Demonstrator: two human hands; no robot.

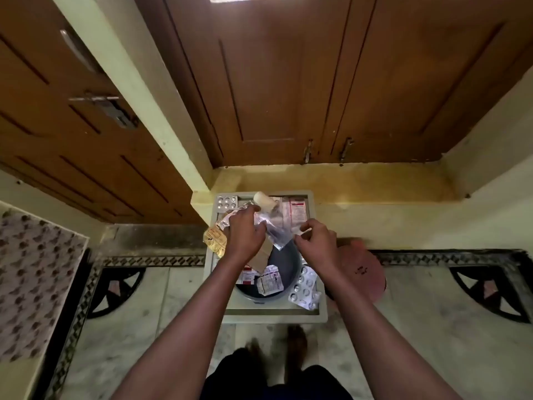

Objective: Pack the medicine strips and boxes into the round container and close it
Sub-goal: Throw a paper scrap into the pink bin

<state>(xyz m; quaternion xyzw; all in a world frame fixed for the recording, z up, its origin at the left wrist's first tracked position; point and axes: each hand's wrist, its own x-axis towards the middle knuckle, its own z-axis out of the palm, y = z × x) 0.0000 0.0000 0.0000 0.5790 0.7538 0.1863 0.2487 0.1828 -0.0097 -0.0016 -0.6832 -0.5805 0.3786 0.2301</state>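
Note:
A dark round container [284, 267] stands on a small white table [321, 313], with a few medicine boxes and strips [268, 281] inside it. My left hand [245, 232] grips a bundle of silver strips [230, 219] and a clear crinkled packet [274, 232] above the container's far rim. My right hand [315, 241] pinches a small white piece at the packet's right side. A yellow strip [213, 241] lies at the left table edge. Silver blister strips [305, 287] rest right of the container. A blister strip [227, 202], a white bottle [266, 201] and red-printed boxes [297, 210] lie at the far end.
A reddish round lid [366, 272] lies on the floor right of the table. Brown wooden cupboard doors [288, 82] rise behind a yellow ledge [360, 183]. A patterned cloth [31, 281] is at the left. My feet [294, 342] stand on the marble floor below the table.

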